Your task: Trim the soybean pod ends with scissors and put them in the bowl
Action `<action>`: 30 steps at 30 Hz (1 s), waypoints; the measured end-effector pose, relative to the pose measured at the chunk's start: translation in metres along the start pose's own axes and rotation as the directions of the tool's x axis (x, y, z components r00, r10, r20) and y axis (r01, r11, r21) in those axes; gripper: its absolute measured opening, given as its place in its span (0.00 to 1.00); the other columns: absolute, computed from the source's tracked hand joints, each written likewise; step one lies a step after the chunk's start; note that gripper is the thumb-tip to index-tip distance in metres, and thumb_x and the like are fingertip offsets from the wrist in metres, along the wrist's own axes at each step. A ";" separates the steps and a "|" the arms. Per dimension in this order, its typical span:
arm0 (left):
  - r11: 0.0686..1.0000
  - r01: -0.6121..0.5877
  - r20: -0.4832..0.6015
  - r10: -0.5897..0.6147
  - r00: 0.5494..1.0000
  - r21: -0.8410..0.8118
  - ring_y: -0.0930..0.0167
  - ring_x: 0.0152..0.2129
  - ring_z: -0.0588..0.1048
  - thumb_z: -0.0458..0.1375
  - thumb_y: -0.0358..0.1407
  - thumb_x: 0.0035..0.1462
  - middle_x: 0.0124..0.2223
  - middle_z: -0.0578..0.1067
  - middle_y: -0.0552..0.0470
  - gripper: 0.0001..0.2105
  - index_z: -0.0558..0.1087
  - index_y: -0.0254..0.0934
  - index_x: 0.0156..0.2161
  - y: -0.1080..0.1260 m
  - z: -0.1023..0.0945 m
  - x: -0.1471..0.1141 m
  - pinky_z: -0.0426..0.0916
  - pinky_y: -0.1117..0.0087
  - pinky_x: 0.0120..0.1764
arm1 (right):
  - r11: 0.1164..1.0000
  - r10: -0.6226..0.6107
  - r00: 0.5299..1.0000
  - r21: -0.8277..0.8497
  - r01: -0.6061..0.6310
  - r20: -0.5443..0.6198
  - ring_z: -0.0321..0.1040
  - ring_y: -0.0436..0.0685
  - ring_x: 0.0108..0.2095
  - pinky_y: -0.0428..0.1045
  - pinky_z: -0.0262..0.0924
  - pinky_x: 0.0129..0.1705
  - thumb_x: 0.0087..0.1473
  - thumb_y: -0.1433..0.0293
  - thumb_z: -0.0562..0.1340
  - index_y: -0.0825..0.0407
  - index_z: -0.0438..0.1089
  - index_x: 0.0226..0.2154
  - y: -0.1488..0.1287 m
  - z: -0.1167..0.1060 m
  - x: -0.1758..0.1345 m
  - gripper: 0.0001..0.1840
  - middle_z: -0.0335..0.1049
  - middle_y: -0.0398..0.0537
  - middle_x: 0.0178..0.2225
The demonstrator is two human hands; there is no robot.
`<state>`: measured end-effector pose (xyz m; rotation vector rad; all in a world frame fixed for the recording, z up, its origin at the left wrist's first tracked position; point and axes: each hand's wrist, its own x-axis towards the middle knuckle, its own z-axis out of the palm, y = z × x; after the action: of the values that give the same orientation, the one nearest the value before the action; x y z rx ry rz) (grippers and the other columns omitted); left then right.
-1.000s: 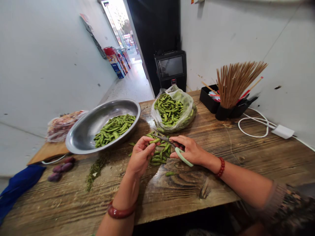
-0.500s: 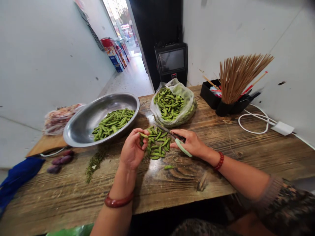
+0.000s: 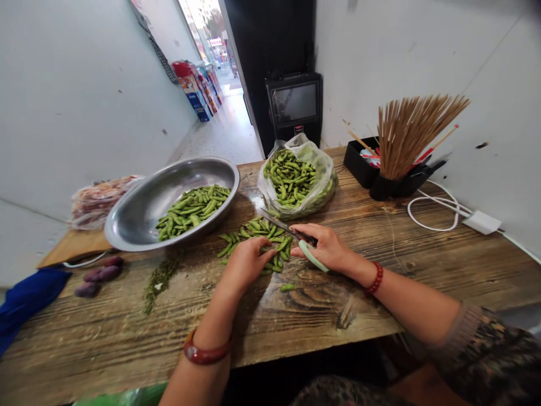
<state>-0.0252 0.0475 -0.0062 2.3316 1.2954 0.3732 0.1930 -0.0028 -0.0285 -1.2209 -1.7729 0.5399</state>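
My left hand (image 3: 248, 260) is lowered over a loose pile of green soybean pods (image 3: 279, 243) on the wooden table. Its thumb and forefinger are apart with no pod visible between them; the other fingers are mostly hidden behind the hand. My right hand (image 3: 327, 247) is closed around a pair of scissors (image 3: 311, 255) with pale green handles. The dark blades point up and left above the pods. One single pod (image 3: 288, 287) lies apart, nearer the front edge.
A steel basin (image 3: 135, 211) with pods stands at left. Behind the pile is a plastic bag (image 3: 325, 172) full of pods. Cut trimmings (image 3: 159, 282) and purple shallots (image 3: 102, 274) lie left. Skewers (image 3: 406, 135) stand in a black holder (image 3: 382, 189) at right, by a white cable (image 3: 437, 229).
My left hand has turned palm down and moved right onto the pile; the pod it held is no longer seen in it. My right hand stays in place with the scissors.
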 end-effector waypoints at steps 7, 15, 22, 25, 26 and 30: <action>0.996 -0.063 0.129 0.054 0.990 0.066 0.67 0.31 0.74 0.59 0.39 0.54 0.36 0.79 0.47 0.11 0.77 0.36 0.39 0.007 0.001 -0.003 0.62 0.70 0.34 | 1.000 0.004 1.000 0.010 -0.005 0.010 0.72 0.57 0.38 0.50 0.67 0.40 0.46 0.62 0.69 0.52 0.71 0.48 -0.001 0.000 0.000 0.26 0.74 0.51 0.39; 0.988 -0.038 0.185 0.009 0.983 0.150 0.69 0.25 0.71 0.60 0.43 0.51 0.28 0.76 0.50 0.10 0.75 0.37 0.30 0.021 -0.003 -0.008 0.56 0.71 0.28 | 1.000 0.020 1.000 0.004 -0.020 0.012 0.72 0.58 0.39 0.50 0.67 0.41 0.45 0.64 0.70 0.54 0.71 0.48 -0.001 0.000 0.001 0.26 0.75 0.52 0.40; 0.997 -0.065 0.198 0.073 0.978 -0.046 0.72 0.23 0.68 0.56 0.30 0.47 0.26 0.74 0.54 0.05 0.74 0.36 0.30 0.016 0.000 -0.007 0.57 0.73 0.28 | 0.999 0.021 1.000 -0.031 -0.020 0.022 0.71 0.57 0.36 0.49 0.66 0.38 0.46 0.63 0.69 0.53 0.72 0.47 0.003 0.000 0.000 0.25 0.74 0.51 0.39; 0.984 -0.038 0.094 0.054 0.994 -0.171 0.73 0.24 0.69 0.53 0.28 0.48 0.25 0.74 0.54 0.06 0.73 0.35 0.27 0.009 0.002 -0.002 0.59 0.73 0.30 | 0.999 0.026 1.000 -0.030 -0.026 -0.005 0.71 0.57 0.36 0.49 0.67 0.38 0.46 0.62 0.69 0.53 0.71 0.47 0.005 -0.001 0.000 0.25 0.74 0.51 0.39; 0.984 -0.026 0.046 0.035 0.998 -0.177 0.72 0.24 0.70 0.53 0.29 0.49 0.26 0.74 0.53 0.07 0.73 0.34 0.27 0.007 0.003 -0.001 0.60 0.72 0.31 | 0.999 0.027 1.000 -0.026 -0.027 -0.012 0.71 0.57 0.37 0.49 0.67 0.38 0.46 0.62 0.69 0.54 0.71 0.47 0.005 -0.001 0.000 0.25 0.74 0.52 0.39; 0.995 -0.022 0.006 0.022 1.000 -0.102 0.69 0.26 0.71 0.56 0.36 0.52 0.28 0.76 0.51 0.07 0.75 0.35 0.30 0.003 0.004 -0.001 0.60 0.71 0.31 | 0.999 0.027 0.999 -0.020 -0.027 -0.029 0.72 0.57 0.38 0.50 0.67 0.40 0.46 0.62 0.69 0.53 0.71 0.48 0.006 -0.001 0.001 0.26 0.75 0.51 0.40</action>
<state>-0.0218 0.0443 -0.0076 2.2618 1.2194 0.4278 0.1969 0.0004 -0.0320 -1.2619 -1.7442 0.5189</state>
